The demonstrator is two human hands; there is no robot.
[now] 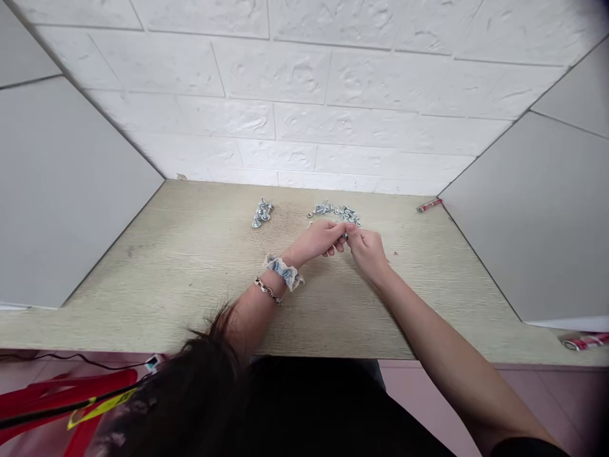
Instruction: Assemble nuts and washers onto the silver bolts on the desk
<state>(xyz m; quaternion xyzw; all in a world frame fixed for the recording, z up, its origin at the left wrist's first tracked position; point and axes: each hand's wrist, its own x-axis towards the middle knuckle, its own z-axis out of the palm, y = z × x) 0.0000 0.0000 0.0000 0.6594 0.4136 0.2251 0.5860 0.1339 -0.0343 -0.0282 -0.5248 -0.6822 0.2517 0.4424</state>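
My left hand [321,240] and my right hand [367,251] meet above the wooden table, fingertips touching. Both are closed in a pinch around a small silver fastener [346,235]; the fingers cover most of it, so its exact shape is hidden. Just behind my hands lies a loose spread of silver bolts and nuts [349,213], partly covered by my fingers. Farther left, a smaller cluster of bolts [262,213], several with wide flanges or washers, rests on the table. A scrunchie [284,271] and a chain bracelet [268,289] circle my left wrist.
The wooden table [190,254] runs back to a white brick-patterned wall [295,120]. Grey panels [76,190] stand at both sides. One red tube-like object [429,205] lies by the right panel, another [586,342] near the front right edge. Dark hair hangs at lower left.
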